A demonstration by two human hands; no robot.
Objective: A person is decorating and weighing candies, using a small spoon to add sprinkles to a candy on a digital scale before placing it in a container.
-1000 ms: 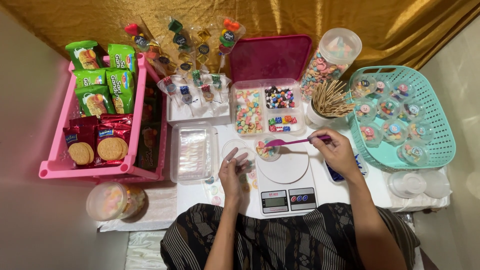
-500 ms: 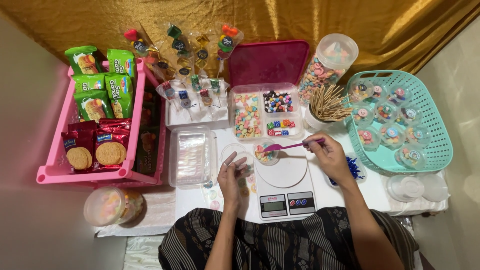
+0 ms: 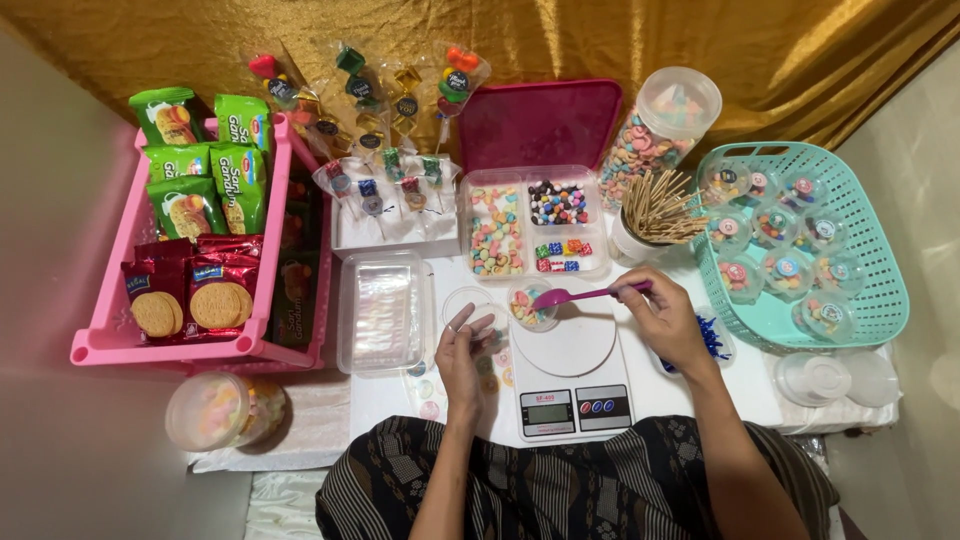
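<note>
One pink spoon [image 3: 585, 295] (slim-handled), clear sweets cup [image 3: 530, 305]

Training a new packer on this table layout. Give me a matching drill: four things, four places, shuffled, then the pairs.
Things:
1. purple spoon
2. wooden skewers
3. biscuit packs
4. small filled tubs

Places:
A. pink rack
B. teal basket
C. right hand
D. white cup

Pairs: 1-C, 2-D, 3-A, 4-B
</note>
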